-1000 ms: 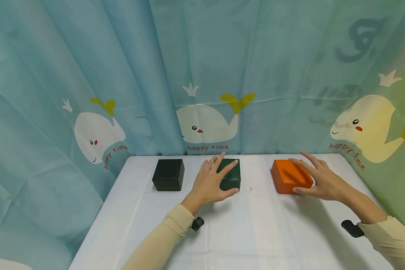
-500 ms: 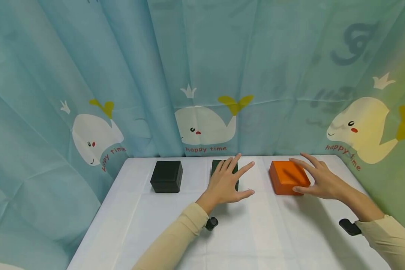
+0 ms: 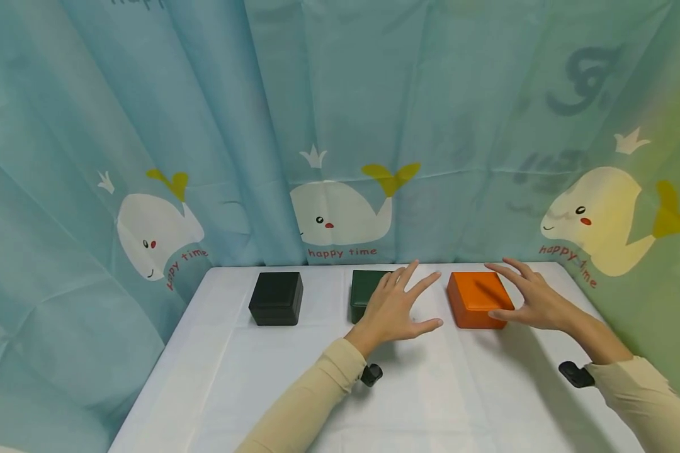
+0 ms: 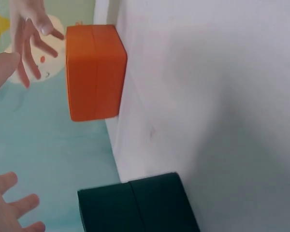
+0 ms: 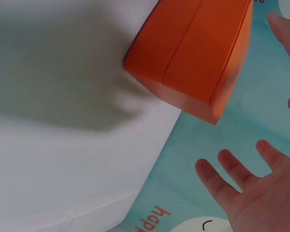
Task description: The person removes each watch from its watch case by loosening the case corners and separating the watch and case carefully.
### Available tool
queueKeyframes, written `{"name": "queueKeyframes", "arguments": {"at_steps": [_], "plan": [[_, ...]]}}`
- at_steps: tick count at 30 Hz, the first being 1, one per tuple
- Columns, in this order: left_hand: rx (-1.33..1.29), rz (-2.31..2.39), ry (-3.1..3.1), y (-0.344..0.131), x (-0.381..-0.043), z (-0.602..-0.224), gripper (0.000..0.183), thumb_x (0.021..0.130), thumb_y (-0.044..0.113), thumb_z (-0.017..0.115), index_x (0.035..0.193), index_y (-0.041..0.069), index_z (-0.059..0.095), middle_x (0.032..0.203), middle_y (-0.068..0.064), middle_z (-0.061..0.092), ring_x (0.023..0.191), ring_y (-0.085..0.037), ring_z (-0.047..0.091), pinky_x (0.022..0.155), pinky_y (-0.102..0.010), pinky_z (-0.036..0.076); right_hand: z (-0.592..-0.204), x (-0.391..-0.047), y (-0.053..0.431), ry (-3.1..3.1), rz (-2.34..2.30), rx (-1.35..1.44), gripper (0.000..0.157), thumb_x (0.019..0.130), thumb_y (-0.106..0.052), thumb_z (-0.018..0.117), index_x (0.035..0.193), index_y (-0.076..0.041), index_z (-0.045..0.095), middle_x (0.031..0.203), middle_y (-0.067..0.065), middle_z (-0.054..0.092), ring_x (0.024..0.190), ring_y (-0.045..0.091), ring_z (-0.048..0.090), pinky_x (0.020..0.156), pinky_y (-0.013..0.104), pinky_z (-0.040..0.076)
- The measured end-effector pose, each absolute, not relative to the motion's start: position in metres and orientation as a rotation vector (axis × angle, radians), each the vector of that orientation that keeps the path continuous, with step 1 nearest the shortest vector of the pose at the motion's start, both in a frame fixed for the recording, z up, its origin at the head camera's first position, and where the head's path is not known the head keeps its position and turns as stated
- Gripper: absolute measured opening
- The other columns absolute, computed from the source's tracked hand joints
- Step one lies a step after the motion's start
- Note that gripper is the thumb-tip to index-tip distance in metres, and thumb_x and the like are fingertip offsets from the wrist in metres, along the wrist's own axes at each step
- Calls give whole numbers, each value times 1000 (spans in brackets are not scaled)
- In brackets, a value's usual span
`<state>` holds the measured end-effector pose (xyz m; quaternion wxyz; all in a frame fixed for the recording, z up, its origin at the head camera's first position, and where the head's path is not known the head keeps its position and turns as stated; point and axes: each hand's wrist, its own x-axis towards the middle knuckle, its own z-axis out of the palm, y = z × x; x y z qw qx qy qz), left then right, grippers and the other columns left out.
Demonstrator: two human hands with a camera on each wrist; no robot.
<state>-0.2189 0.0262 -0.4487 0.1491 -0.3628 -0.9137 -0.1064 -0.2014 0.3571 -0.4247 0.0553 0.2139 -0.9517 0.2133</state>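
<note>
Three lidded boxes stand in a row along the far side of the white table: a black box (image 3: pixel 276 299) at left, a dark green box (image 3: pixel 365 290) in the middle, an orange box (image 3: pixel 478 302) at right. My left hand (image 3: pixel 395 308), fingers spread, hovers in front of the green box and hides its right part in the head view. Over the right edge of the orange box (image 4: pixel 95 72) is my right hand (image 3: pixel 535 302), its fingers apart and its palm empty. In the right wrist view those fingers show a gap to the orange box (image 5: pixel 188 53).
A white cloth covers the table (image 3: pixel 249 390). Behind it and along both sides hangs a blue-green curtain (image 3: pixel 464 126) printed with whales, meeting the table's back edge close behind the boxes. Each wrist carries a small black camera (image 3: pixel 576 375).
My left hand has moved right across the green box, uncovering its left part. My right hand stays spread by the orange box. The head view has shifted slightly.
</note>
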Motion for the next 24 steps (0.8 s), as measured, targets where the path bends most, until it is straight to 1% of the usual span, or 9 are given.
{"name": "queueKeyframes", "arguments": {"at_steps": [5, 10, 14, 16, 20, 23, 24], "plan": [[-1059, -364, -2671, 35, -220, -450, 89, 92, 71, 57, 164, 42, 15, 171, -8, 18, 146, -28, 38, 121, -47, 29, -426, -205, 360, -2894, 686, 648, 96, 79, -39, 89, 156, -14, 38, 154, 36, 28, 128, 67, 35, 89, 86, 33], [-1063, -379, -2700, 44, -221, -452, 90, 92, 72, 56, 164, 44, 11, 171, -5, 14, 147, -27, 37, 121, -45, 30, -426, -205, 362, -2901, 732, 645, 96, 79, -38, 89, 156, -11, 38, 153, 37, 28, 129, 64, 35, 92, 85, 34], [-1055, -395, -2702, 50, -223, -456, 92, 91, 72, 57, 165, 41, 12, 171, -6, 18, 146, -26, 39, 119, -44, 33, -428, -206, 363, -2892, 763, 663, 96, 80, -37, 90, 155, -7, 39, 153, 35, 29, 129, 60, 37, 93, 83, 36], [-1057, -424, -2704, 54, -224, -458, 93, 91, 71, 59, 165, 38, 15, 170, -8, 21, 145, -27, 40, 118, -45, 35, -428, -207, 363, -2894, 775, 667, 96, 80, -37, 89, 155, -6, 38, 152, 35, 29, 126, 58, 41, 92, 80, 40], [-1062, -508, -2743, 61, -226, -462, 95, 90, 71, 61, 166, 36, 15, 169, -8, 23, 144, -29, 42, 115, -48, 40, -430, -209, 365, -2904, 790, 664, 98, 80, -37, 89, 156, -5, 37, 150, 33, 31, 114, 50, 52, 87, 69, 50], [-1060, -591, -2772, 66, -227, -466, 98, 89, 71, 63, 166, 34, 15, 169, -7, 23, 143, -32, 44, 112, -51, 43, -431, -211, 366, -2916, 810, 651, 98, 80, -37, 90, 156, -5, 36, 149, 32, 32, 108, 45, 57, 85, 62, 54], [-1056, -616, -2779, 68, -228, -468, 99, 89, 70, 63, 166, 33, 15, 169, -7, 23, 142, -33, 45, 111, -51, 44, -431, -212, 367, -2923, 820, 650, 99, 80, -37, 90, 156, -5, 35, 149, 32, 32, 106, 44, 58, 85, 62, 54]]}}
